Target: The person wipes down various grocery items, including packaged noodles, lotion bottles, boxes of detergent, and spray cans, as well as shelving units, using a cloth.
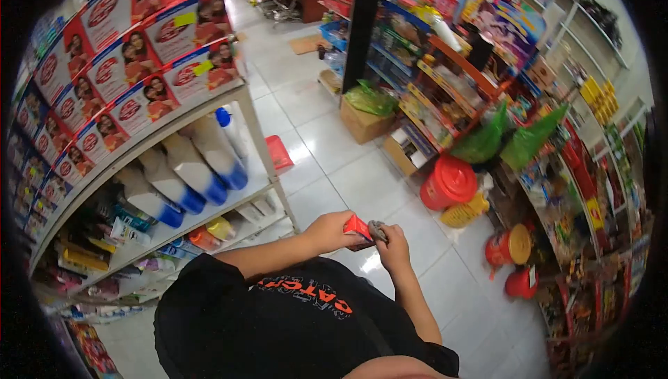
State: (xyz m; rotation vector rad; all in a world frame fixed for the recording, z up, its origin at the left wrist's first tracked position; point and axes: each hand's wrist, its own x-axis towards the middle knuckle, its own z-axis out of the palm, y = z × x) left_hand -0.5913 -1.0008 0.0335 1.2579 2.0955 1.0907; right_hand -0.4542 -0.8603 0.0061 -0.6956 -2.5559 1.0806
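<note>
My left hand is closed around a small red packet, held out in front of my chest. Its exact kind is too small to make out. Beside it, my right hand grips a crumpled grey cloth, which is against or very near the packet's right end. Both hands are above the tiled floor, between the shelves. The undersides of the packet and the cloth are hidden.
At left, a metal shelf carries white bottles with blue caps under red-and-white soap boxes. A red dustpan-like item lies on the floor. To the right stand a lidded red bucket, a yellow bag and packed shelves.
</note>
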